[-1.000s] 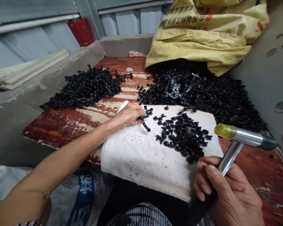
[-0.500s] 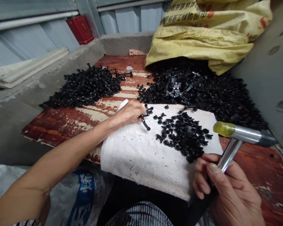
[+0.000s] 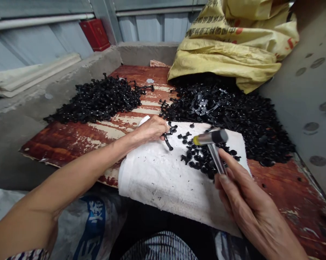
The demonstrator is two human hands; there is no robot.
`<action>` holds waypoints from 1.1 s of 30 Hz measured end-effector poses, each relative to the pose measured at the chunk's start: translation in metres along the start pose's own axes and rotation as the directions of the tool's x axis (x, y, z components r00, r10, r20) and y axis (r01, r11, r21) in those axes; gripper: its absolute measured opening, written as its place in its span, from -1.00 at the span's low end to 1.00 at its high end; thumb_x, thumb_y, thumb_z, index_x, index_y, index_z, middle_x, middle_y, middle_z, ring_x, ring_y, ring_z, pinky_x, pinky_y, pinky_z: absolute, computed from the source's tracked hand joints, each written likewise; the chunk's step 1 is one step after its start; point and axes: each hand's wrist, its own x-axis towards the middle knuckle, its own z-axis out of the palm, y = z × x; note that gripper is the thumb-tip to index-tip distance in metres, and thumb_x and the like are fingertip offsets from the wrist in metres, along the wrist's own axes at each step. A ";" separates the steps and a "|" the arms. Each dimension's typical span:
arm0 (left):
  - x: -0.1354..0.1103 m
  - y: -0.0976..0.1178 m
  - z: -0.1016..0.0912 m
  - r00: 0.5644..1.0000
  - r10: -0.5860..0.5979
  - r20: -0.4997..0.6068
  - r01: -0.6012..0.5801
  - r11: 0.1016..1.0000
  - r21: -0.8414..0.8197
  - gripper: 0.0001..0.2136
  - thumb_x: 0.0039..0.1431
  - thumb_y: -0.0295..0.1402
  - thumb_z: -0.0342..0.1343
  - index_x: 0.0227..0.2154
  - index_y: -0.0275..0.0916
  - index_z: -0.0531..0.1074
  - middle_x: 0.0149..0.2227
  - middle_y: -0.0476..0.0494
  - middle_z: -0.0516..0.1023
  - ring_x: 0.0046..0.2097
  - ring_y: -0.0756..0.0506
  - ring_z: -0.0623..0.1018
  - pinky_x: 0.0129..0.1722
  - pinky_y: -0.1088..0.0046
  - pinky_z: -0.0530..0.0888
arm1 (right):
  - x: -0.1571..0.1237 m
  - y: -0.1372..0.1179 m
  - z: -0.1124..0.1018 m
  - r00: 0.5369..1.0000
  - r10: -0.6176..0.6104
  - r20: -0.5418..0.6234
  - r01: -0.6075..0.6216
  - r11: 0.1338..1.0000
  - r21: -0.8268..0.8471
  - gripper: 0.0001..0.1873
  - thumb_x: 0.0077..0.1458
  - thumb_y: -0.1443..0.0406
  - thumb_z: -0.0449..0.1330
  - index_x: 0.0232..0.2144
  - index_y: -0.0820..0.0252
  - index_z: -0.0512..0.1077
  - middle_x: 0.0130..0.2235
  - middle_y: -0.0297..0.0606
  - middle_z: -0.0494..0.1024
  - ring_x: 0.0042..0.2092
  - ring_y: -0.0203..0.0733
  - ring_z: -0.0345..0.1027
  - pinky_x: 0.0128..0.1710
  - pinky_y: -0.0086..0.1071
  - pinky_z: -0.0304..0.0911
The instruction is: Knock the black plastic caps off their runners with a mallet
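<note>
While a red board point(image 3: 62, 139) spreads beneath, a yellow sack point(image 3: 227, 50) slumps at 1 o'clock from the white cloth point(image 3: 163, 180).
Read from the cloth's middle, the right hand point(image 3: 248, 196) at 4 o'clock wraps the hammer point(image 3: 207, 139), its head blurred; the left hand point(image 3: 153, 129) at 11 closes its fingers on a black link point(image 3: 168, 143), also at 11; small caps point(image 3: 197, 158) lie heaped at 2.

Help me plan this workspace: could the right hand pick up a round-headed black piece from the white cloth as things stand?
Probably not: the right hand is wrapped around the mallet and likely needs freeing, though the round-headed black pieces lie close by.
</note>
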 end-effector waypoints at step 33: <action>-0.007 0.005 0.002 1.000 -0.021 -0.016 0.022 0.995 0.093 -0.68 0.11 -0.53 0.05 -0.73 -0.26 0.24 -0.74 0.08 0.21 -0.70 0.13 0.16 -0.68 0.57 0.03 | 0.088 -0.029 0.035 0.863 -0.310 0.399 0.504 0.586 -0.634 -0.43 0.12 0.37 -0.05 0.18 0.29 0.35 -0.57 -0.33 0.34 -0.60 -0.23 0.08 -0.56 -0.34 0.04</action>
